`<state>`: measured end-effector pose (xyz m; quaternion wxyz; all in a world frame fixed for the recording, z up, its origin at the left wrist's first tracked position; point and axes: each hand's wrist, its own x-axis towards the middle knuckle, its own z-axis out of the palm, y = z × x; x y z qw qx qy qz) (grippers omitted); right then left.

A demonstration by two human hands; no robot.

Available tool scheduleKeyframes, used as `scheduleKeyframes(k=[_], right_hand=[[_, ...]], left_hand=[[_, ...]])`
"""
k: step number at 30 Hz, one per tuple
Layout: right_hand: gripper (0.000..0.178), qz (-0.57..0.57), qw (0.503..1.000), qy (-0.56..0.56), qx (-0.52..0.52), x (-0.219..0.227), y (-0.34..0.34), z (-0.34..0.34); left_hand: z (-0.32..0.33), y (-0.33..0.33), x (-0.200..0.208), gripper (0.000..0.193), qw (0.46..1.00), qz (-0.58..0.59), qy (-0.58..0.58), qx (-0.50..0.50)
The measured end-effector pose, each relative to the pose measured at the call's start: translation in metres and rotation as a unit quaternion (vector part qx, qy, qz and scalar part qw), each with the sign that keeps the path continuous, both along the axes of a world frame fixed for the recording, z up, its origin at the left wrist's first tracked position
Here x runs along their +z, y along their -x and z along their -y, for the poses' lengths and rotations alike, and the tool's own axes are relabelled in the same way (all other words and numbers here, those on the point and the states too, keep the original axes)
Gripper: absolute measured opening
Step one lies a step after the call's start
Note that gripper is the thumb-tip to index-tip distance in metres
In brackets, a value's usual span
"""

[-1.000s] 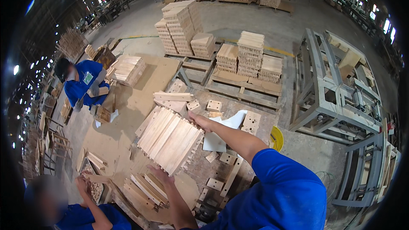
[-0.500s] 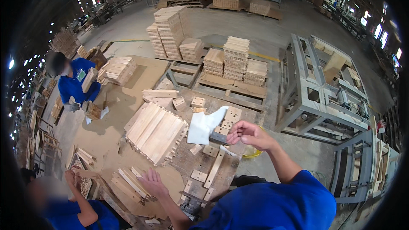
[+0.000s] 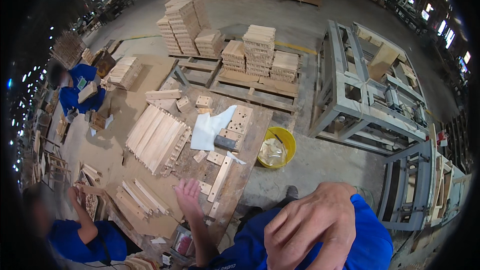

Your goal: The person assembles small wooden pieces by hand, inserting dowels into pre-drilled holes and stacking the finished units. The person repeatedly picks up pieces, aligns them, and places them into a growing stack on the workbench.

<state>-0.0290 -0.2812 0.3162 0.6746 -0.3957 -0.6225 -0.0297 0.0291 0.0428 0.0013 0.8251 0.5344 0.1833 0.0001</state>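
My left hand (image 3: 189,197), palm turned up and fingers outstretched, is over the worktable (image 3: 240,170) and holds nothing. It is nearest to a long pale wooden strip (image 3: 220,180) and some loose strips (image 3: 140,197) on the cardboard. My right hand (image 3: 315,220) is raised close in front of my blue shirt, back of the hand showing. Its fingers hang bent and slightly apart, tips partly hidden, with no object visible in them. Beyond the left hand lies a layer of wooden slats (image 3: 157,137). A white cloth (image 3: 210,127), a dark block (image 3: 226,142) and drilled wooden blocks (image 3: 240,120) lie farther right.
A yellow bucket (image 3: 290,142) stands on the floor beside the table's right edge. Wood stacks (image 3: 260,45) rest on pallets beyond. A grey metal frame machine (image 3: 360,90) is at right. Two people in blue handle wood at left, one nearer (image 3: 90,237), one farther (image 3: 82,90).
My right hand has moved from above the dark block back toward my body. The left hand has shifted slightly right, away from the loose strips. The view has tilted, showing the whole bucket.
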Motion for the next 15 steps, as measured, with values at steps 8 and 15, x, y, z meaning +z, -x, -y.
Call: scheduleKeyframes(k=[8, 15], right_hand=[[0.032, -0.038, 0.999, -0.033, -0.008, -0.015, 0.066, 0.131], [0.032, -0.064, 0.995, -0.037, -0.070, -0.022, 0.122, 0.236]], left_hand=[[0.133, 0.040, -0.023, 0.076, 0.998, -0.049, -0.032, -0.017], [0.310, 0.047, -0.042, 0.082, 0.975, -0.080, -0.036, -0.204]])
